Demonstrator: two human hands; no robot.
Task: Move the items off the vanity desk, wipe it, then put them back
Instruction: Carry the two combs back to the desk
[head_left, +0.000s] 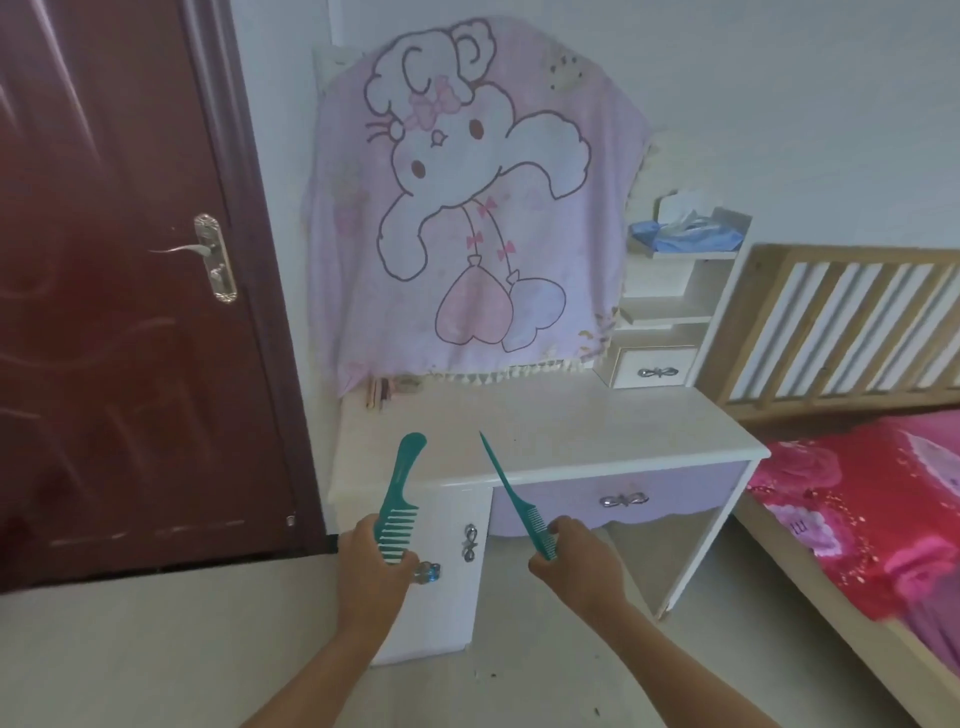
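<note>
Currently I log the left hand (371, 569) gripping a teal wide-toothed plastic comb (399, 488) by its teeth, handle upward. The right hand (576, 564) pinches a teal thin tail comb (535, 527) at its toothed end, spike upward. Both combs are apart, held off the white vanity worktop (597, 431), near its front edge. Small blurred items (383, 393) sit at its back-left corner, below a pink cartoon cloth (467, 208).

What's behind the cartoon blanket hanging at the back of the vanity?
The blanket covers nearly everything behind it. Only a pale corner shows at its upper left, and a few small stick-like items poke out under its hem onto the desk top. The rest is hidden.
</note>
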